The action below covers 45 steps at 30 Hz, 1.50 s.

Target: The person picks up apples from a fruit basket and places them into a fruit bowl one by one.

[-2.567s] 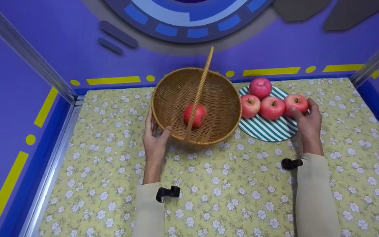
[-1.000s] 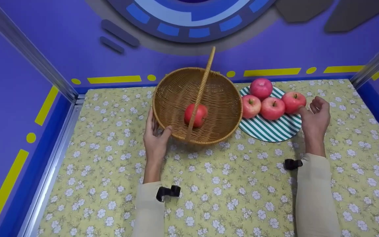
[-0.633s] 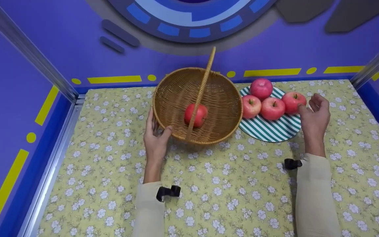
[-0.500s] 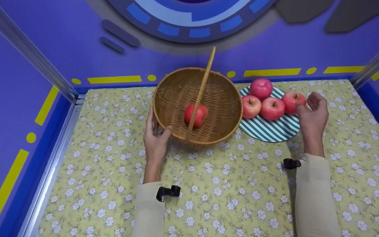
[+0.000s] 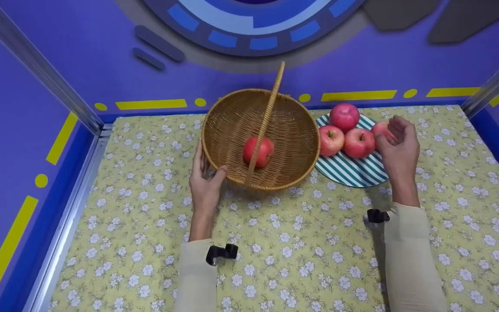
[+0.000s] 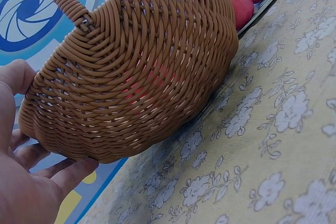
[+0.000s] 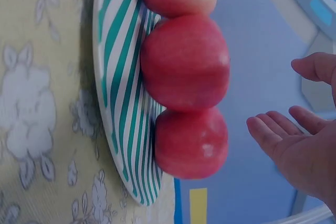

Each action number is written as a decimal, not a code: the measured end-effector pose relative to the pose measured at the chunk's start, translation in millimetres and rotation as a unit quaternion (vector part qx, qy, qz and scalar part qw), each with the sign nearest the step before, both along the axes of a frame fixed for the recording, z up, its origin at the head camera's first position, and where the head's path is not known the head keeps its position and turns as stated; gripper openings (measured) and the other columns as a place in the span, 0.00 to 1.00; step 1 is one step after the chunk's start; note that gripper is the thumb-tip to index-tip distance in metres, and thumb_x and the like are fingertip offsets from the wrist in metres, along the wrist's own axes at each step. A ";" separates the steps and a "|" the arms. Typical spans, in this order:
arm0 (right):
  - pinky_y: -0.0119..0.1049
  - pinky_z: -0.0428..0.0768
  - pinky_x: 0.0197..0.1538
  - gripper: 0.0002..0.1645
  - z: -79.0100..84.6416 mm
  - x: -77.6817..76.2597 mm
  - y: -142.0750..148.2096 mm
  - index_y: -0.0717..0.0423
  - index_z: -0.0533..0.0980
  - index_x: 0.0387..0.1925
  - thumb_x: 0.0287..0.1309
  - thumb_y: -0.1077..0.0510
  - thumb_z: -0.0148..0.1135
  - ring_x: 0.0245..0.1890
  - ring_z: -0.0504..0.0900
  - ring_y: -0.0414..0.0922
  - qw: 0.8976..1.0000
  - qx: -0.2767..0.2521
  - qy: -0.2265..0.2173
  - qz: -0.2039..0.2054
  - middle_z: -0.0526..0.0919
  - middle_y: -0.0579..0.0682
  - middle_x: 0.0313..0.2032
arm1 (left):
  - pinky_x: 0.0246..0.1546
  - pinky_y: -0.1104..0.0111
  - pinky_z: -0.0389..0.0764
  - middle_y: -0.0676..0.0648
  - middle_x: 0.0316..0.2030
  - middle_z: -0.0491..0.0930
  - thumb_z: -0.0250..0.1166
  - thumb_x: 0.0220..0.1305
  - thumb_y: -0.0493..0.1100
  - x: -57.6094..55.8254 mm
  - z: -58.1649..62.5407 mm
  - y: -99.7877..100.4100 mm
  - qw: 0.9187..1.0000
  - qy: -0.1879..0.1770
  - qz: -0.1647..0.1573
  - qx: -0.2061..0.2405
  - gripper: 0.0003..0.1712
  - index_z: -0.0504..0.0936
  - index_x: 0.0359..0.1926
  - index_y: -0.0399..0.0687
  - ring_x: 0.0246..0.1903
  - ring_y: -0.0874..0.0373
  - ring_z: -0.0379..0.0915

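Note:
My left hand (image 5: 205,186) grips the near left side of a brown wicker basket (image 5: 223,125), thumb at the rim and fingers against the outer wall. The basket tilts toward me; one red apple (image 5: 264,151) lies inside, behind the handle (image 5: 268,108). To its right, several apples sit on a green-and-white striped plate (image 5: 353,177). Above the rightmost apple (image 5: 381,128) is my right hand (image 5: 399,151), partly covering it in the head view. The right wrist view shows its fingers spread apart from the thumb, with a gap between hand and apples (image 7: 186,61).
A yellow floral cloth (image 5: 293,251) covers the table. Blue printed panels (image 5: 145,86) stand behind and at both sides, with metal posts (image 5: 41,65) at the corners. The basket's right rim overlaps the plate's left edge in the head view.
My right hand let go of the rightmost apple, which shifted slightly left, and drew off to the right. It has since moved back left, over that apple. The left hand and basket stay put.

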State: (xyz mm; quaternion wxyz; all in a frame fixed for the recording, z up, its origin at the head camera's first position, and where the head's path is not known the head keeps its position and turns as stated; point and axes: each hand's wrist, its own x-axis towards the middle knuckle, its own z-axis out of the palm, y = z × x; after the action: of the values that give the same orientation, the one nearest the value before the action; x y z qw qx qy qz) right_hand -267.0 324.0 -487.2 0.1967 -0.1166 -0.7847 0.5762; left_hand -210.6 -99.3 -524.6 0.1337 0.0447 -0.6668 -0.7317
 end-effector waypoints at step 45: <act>0.49 0.77 0.71 0.37 14.2 11.0 -63.7 0.66 0.69 0.72 0.67 0.62 0.73 0.69 0.75 0.56 0.985 0.061 0.067 0.147 0.77 0.59 0.68 | 0.66 0.62 0.80 0.52 0.80 0.60 0.70 0.68 0.35 1.2 0.1 -0.5 1.000 0.002 -0.001 0.001 0.52 0.56 0.85 0.69 0.76 0.46 0.61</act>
State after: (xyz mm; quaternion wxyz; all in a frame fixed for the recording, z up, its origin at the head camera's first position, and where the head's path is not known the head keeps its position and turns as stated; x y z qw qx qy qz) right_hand -256.1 260.3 -473.0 0.1686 0.0516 -0.8120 0.5564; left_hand -209.3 -99.9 -524.5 0.1344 0.0423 -0.6658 -0.7327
